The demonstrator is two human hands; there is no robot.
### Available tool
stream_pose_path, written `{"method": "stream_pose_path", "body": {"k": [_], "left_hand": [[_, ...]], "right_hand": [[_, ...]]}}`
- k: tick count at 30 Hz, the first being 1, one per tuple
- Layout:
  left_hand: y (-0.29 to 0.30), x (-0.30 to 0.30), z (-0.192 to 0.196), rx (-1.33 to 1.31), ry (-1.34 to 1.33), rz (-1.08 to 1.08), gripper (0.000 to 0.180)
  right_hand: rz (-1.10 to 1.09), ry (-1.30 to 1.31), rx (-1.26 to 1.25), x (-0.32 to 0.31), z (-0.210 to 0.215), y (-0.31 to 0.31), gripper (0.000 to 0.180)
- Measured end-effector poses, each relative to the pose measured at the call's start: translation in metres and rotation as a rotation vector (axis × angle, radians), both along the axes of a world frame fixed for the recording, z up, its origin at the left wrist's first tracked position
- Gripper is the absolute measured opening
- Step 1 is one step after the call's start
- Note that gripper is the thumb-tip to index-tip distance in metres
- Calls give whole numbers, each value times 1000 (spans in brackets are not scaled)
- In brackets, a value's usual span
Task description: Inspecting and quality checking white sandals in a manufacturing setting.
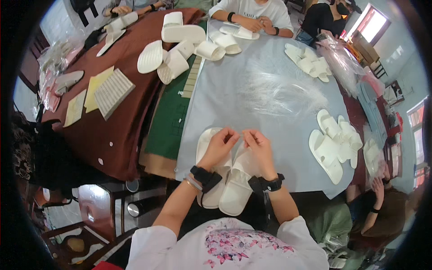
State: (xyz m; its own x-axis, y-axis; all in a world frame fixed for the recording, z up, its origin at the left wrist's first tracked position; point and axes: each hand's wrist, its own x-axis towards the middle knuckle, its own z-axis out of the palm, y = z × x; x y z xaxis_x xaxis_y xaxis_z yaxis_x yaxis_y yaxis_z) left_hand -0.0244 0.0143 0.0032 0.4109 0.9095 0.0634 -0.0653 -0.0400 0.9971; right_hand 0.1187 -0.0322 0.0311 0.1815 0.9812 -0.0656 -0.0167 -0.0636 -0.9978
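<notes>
A pair of white slide slippers lies at the table's near edge, the left slipper [210,196] beside the right slipper [236,194]. Over the left slipper's far part is my left hand [218,147], thumb and fingertips pinched together. My right hand [259,147] is above the right slipper's strap, also in a pinch, a small gap from the left fingertips. Whatever sits in either pinch is too small to make out. Beyond my hands, a loose heap of fine clear strands [283,92] is spread over the grey-blue tabletop [216,108].
More white slippers [335,144] lie at the right edge, and others [175,58] on the brown-covered table [121,148] at left, near a stack of printed sheets [112,93]. Across the table another person's hands [254,24] hover by a slipper. Clear plastic bags [342,60] line the right side.
</notes>
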Motion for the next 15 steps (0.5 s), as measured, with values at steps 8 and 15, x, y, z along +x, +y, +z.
{"method": "stream_pose_path", "body": {"k": [8, 15], "left_hand": [[-4, -2, -2, 18, 43, 24, 13], [-5, 3, -6, -27, -10, 46, 13]], "right_hand": [[74, 177, 38, 1, -9, 0, 23], [66, 215, 8, 2, -11, -1, 23]]}}
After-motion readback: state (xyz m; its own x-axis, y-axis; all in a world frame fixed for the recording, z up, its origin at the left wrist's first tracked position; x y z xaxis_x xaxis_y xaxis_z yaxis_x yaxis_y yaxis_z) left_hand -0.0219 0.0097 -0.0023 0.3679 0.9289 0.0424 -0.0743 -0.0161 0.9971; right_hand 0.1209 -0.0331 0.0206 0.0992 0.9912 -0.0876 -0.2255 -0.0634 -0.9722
